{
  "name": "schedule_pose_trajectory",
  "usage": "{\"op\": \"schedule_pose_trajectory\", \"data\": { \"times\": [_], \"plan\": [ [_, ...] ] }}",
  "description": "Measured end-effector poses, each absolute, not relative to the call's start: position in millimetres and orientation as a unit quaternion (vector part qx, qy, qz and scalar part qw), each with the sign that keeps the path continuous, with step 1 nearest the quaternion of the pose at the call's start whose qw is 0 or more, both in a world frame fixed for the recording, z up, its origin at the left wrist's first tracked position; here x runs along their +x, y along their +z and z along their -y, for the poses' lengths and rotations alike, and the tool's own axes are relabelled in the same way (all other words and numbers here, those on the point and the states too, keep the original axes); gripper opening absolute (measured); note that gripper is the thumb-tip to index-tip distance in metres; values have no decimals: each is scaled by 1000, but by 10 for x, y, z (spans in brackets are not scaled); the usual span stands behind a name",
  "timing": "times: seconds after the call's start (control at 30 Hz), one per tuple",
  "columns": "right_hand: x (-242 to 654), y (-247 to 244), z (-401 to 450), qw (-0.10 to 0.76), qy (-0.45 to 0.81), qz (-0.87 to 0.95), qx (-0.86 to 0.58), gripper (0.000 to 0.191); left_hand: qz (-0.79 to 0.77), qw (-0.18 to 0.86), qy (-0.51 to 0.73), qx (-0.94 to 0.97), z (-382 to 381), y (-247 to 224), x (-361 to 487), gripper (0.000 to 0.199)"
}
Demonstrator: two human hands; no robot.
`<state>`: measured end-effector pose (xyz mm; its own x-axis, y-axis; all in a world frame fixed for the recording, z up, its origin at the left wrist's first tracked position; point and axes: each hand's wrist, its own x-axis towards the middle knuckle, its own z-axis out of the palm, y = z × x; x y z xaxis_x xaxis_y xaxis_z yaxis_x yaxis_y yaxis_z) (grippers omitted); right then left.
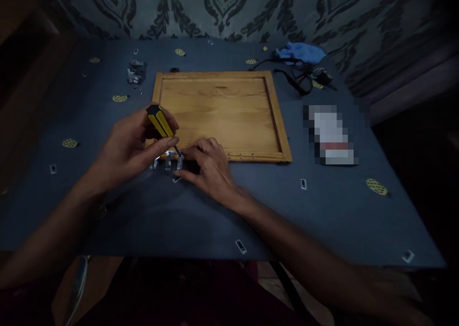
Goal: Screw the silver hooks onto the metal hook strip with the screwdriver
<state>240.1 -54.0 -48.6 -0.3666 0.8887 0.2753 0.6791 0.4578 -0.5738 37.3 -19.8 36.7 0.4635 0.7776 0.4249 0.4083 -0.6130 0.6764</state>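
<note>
Screwdriver [161, 123] in left hand [131, 142] grip | right hand [212, 170] grip pinching metal bracket [180, 163] | rimmed wooden panel [218, 118] beside both

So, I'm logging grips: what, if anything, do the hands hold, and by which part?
The left hand holds the screwdriver by its handle. The right hand is at a metal bracket; whether it grips can't be told.

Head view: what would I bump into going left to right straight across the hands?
Yellow patch → left hand → screwdriver → right hand → pixelated thing.
</note>
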Motion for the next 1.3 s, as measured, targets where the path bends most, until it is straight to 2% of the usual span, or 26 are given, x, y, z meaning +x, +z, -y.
{"op": "schedule_pose_trajectory", "data": {
  "times": [0.23, 0.43, 0.63, 0.77, 1.03, 1.3],
  "plan": [
    [2400, -513, 534, 285, 185, 805, -486, 51, -379, 293, 385, 789, 221, 392, 401, 32],
    [2400, -508, 535, 280, 181, 807, -487, 51, -357, 323, 359, 799, 234, 411, 402, 20],
    [2403, -505, 534, 281, 185, 807, -485, 49, -361, 279, 324, 829, 274, 423, 459, 14],
    [2397, -507, 534, 278, 183, 807, -487, 50, -366, 311, 307, 821, 273, 424, 472, 13],
    [2395, -509, 526, 284, 177, 808, -484, 53, -358, 399, 346, 770, 221, 314, 451, 26],
    [2393, -530, 525, 289, 179, 809, -480, 50, -398, 420, 416, 701, 307, 296, 572, 38]
  ]
}}
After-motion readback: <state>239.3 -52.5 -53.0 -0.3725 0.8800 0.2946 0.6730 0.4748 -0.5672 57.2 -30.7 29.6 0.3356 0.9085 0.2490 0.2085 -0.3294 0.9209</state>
